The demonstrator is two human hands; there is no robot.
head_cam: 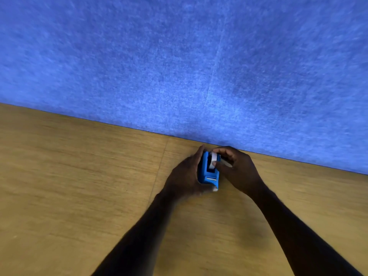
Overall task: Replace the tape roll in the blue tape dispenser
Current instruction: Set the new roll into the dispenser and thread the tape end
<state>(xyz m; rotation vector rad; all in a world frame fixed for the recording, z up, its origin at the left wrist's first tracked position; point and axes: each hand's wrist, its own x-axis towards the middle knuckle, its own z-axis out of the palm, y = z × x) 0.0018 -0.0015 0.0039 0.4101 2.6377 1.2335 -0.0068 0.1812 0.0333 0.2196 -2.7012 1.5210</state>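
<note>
The blue tape dispenser [210,176] stands on the wooden table near its far edge, cutter end toward me. My left hand [186,174] wraps its left side and grips it. A white tape roll [212,160] sits upright in the dispenser's slot, partly sunk into it. My right hand [237,168] pinches the roll from the right, thumb and fingers on its rim. A small white piece [215,189] shows at the dispenser's near end. The view is slightly blurred.
The wooden table [79,186] runs left and right of my hands, with a seam line left of the dispenser. A blue felt wall panel [179,66] rises directly behind the table's far edge, close to the dispenser.
</note>
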